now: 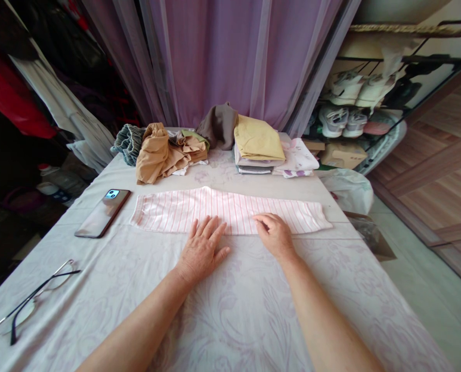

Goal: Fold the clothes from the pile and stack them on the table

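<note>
A pair of white pants with pink stripes (230,206) lies across the table, folded lengthwise into a long flat strip, its gathered end to the left. My left hand (203,250) rests with fingers spread, the fingertips on the near edge of the pants and the palm on the tablecloth. Over the right half of the pants, my right hand (274,232) is curled, thumb and fingers drawn together. Its fingertips touch the fabric, but whether they pinch anything is hidden.
A phone (103,213) and eyeglasses (34,299) lie at the left on the patterned tablecloth (245,310). Behind the pants are crumpled brown clothes (156,155) and a stack of folded clothes topped with yellow cloth (257,138). Shoes (344,121) stand on a rack at right.
</note>
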`<control>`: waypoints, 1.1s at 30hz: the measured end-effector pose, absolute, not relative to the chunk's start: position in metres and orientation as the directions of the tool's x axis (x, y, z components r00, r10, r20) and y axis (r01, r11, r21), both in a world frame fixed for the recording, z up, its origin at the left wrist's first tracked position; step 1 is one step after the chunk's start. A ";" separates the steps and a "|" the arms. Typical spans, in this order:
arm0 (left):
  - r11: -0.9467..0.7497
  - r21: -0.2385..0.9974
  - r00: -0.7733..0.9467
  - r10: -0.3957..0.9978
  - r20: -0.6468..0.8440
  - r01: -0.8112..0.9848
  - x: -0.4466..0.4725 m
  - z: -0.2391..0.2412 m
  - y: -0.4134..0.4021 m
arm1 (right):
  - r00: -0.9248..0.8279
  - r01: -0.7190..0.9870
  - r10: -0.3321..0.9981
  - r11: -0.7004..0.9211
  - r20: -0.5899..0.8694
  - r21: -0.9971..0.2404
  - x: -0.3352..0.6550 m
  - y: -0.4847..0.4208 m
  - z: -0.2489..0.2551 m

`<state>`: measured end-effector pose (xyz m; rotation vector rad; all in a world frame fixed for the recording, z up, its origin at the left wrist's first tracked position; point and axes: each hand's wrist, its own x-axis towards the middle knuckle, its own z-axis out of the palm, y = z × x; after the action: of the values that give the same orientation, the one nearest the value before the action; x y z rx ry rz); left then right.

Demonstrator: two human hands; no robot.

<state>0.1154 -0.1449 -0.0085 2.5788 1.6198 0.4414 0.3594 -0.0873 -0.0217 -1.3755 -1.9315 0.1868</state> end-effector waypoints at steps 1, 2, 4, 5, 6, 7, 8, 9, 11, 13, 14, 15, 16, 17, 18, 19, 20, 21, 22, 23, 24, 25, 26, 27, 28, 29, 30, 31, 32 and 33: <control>-0.441 0.198 0.399 0.891 0.217 0.875 0.116 -0.009 -0.145 | -0.145 0.755 0.864 0.411 0.482 -0.510 0.359 -0.087 -0.022; -0.438 0.192 0.396 0.891 0.222 0.878 0.116 -0.010 -0.145 | -0.144 0.756 0.865 0.409 0.480 -0.510 0.360 -0.087 -0.022; -0.435 0.188 0.395 0.893 0.217 0.881 0.116 -0.010 -0.145 | -0.145 0.758 0.866 0.408 0.479 -0.509 0.360 -0.087 -0.022; -0.435 0.189 0.396 0.894 0.210 0.881 0.116 -0.010 -0.145 | -0.147 0.758 0.865 0.411 0.480 -0.507 0.360 -0.087 -0.021; -0.434 0.190 0.398 0.895 0.203 0.881 0.116 -0.010 -0.145 | -0.150 0.757 0.863 0.414 0.482 -0.505 0.360 -0.087 -0.021; -0.434 0.192 0.399 0.895 0.198 0.880 0.116 -0.009 -0.145 | -0.153 0.757 0.862 0.416 0.483 -0.504 0.361 -0.087 -0.021; -0.435 0.194 0.400 0.896 0.195 0.879 0.116 -0.009 -0.145 | -0.154 0.757 0.862 0.417 0.482 -0.504 0.361 -0.087 -0.021; -0.435 0.197 0.400 0.896 0.193 0.879 0.116 -0.009 -0.145 | -0.155 0.757 0.863 0.417 0.481 -0.503 0.361 -0.087 -0.021; -0.434 0.203 0.401 0.897 0.183 0.878 0.116 -0.008 -0.145 | -0.156 0.759 0.864 0.415 0.479 -0.502 0.361 -0.087 -0.021; -0.431 0.204 0.402 0.900 0.168 0.879 0.116 -0.007 -0.145 | -0.154 0.762 0.863 0.413 0.480 -0.499 0.361 -0.087 -0.021; -0.427 0.203 0.400 0.902 0.162 0.881 0.117 -0.006 -0.145 | -0.153 0.762 0.863 0.413 0.482 -0.498 0.361 -0.087 -0.022; -0.424 0.200 0.398 0.904 0.157 0.883 0.117 -0.006 -0.145 | -0.153 0.762 0.862 0.414 0.483 -0.497 0.361 -0.087 -0.022; -0.422 0.197 0.397 0.905 0.154 0.885 0.117 -0.006 -0.145 | -0.154 0.761 0.861 0.416 0.485 -0.497 0.361 -0.087 -0.022; -0.420 0.193 0.396 0.906 0.152 0.887 0.117 -0.005 -0.145 | -0.156 0.760 0.860 0.419 0.487 -0.496 0.361 -0.087 -0.022; -0.420 0.190 0.396 0.906 0.151 0.888 0.117 -0.005 -0.145 | -0.158 0.759 0.859 0.421 0.488 -0.496 0.361 -0.086 -0.022; -0.421 0.186 0.398 0.905 0.150 0.888 0.117 -0.005 -0.145 | -0.160 0.759 0.858 0.423 0.488 -0.495 0.361 -0.086 -0.022; -0.423 0.184 0.400 0.904 0.148 0.887 0.117 -0.004 -0.145 | -0.160 0.759 0.858 0.423 0.488 -0.495 0.361 -0.087 -0.022; -0.424 0.182 0.402 0.904 0.147 0.887 0.117 -0.004 -0.145 | -0.160 0.760 0.859 0.422 0.487 -0.495 0.361 -0.087 -0.022; -0.424 0.180 0.402 0.904 0.145 0.888 0.117 -0.004 -0.145 | -0.158 0.761 0.859 0.420 0.486 -0.495 0.361 -0.087 -0.022; -0.424 0.178 0.402 0.904 0.144 0.888 0.117 -0.003 -0.145 | -0.157 0.760 0.860 0.419 0.486 -0.496 0.361 -0.087 -0.022; -0.423 0.176 0.402 0.905 0.142 0.889 0.117 -0.003 -0.145 | -0.156 0.760 0.860 0.419 0.486 -0.497 0.361 -0.087 -0.022; -0.422 0.175 0.401 0.905 0.141 0.890 0.117 -0.003 -0.145 | -0.157 0.759 0.859 0.421 0.487 -0.497 0.361 -0.087 -0.022; -0.422 0.175 0.401 0.905 0.142 0.890 0.117 -0.003 -0.145 | -0.159 0.758 0.858 0.423 0.488 -0.497 0.361 -0.087 -0.022; -0.423 0.176 0.401 0.905 0.144 0.889 0.117 -0.003 -0.145 | -0.160 0.758 0.858 0.424 0.489 -0.496 0.361 -0.087 -0.022; -0.424 0.177 0.402 0.904 0.146 0.888 0.117 -0.004 -0.145 | -0.160 0.758 0.858 0.424 0.489 -0.496 0.361 -0.087 -0.022; -0.425 0.179 0.403 0.903 0.149 0.887 0.117 -0.004 -0.145 | -0.160 0.759 0.858 0.423 0.488 -0.495 0.361 -0.087 -0.022; -0.426 0.180 0.403 0.903 0.151 0.887 0.117 -0.004 -0.145 | -0.159 0.759 0.858 0.422 0.489 -0.495 0.361 -0.087 -0.022; -0.426 0.182 0.403 0.902 0.153 0.886 0.117 -0.005 -0.145 | -0.158 0.759 0.857 0.423 0.490 -0.495 0.361 -0.087 -0.022; -0.427 0.184 0.402 0.902 0.155 0.886 0.117 -0.005 -0.146 | -0.158 0.759 0.856 0.424 0.492 -0.495 0.361 -0.087 -0.022; -0.426 0.185 0.401 0.902 0.158 0.885 0.116 -0.005 -0.146 | -0.158 0.758 0.854 0.426 0.495 -0.494 0.361 -0.087 -0.022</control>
<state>0.1164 -0.1457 -0.0055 2.5693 1.6415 0.3604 0.3609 -0.0865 -0.0221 -1.3629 -1.9438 0.1661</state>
